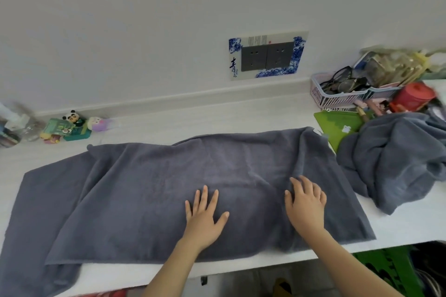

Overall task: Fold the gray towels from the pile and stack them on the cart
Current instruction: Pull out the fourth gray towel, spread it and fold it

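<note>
- Pressing both palms flat on one gray towel [149, 190], I hold my left hand [205, 217] with fingers straight and spread; my right hand [305, 202] rests beside it, fingers relaxed, gripping nothing.
- One towel lies spread on the white counter [217, 120], folded over on itself, its long axis running left to right, its left end hanging over the front edge.
- One crumpled pile of gray towels [395, 159] sits just right of it.
- Two sockets share one wall plate [266, 55]; one pink basket [337, 96] holds glasses.
</note>
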A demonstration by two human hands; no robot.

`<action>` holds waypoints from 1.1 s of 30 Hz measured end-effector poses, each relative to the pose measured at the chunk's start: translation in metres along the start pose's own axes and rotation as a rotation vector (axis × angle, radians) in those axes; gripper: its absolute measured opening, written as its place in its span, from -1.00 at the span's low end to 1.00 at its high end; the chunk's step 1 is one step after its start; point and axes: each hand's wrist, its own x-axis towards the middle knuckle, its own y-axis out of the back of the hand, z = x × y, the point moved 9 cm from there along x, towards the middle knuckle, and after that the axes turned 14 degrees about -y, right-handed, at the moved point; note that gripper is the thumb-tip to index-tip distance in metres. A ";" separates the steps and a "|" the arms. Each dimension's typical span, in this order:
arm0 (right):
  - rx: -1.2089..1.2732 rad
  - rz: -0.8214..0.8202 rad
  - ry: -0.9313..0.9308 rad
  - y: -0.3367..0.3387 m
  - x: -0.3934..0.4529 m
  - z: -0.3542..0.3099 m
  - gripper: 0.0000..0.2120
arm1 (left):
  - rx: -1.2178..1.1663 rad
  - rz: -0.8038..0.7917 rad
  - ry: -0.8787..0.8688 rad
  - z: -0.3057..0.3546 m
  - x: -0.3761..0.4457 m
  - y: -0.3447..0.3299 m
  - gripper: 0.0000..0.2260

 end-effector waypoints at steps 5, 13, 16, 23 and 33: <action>-0.052 -0.138 -0.226 -0.001 0.050 0.064 -0.47 | -0.065 0.031 0.021 0.040 0.018 -0.008 -0.41; -0.209 -0.208 -0.170 0.006 0.081 0.089 -0.27 | -0.133 0.065 0.038 0.092 0.044 -0.020 -0.44; -0.157 -0.236 -0.182 0.011 0.082 0.101 -0.18 | -0.140 0.082 0.035 0.110 0.051 -0.022 -0.45; 0.320 -0.422 -0.264 0.007 0.077 0.125 -0.20 | -0.364 0.169 0.030 0.150 0.060 -0.020 -0.55; 1.229 -0.784 -0.374 0.007 0.066 0.086 -0.50 | -1.109 0.279 0.110 0.189 0.057 -0.011 -0.65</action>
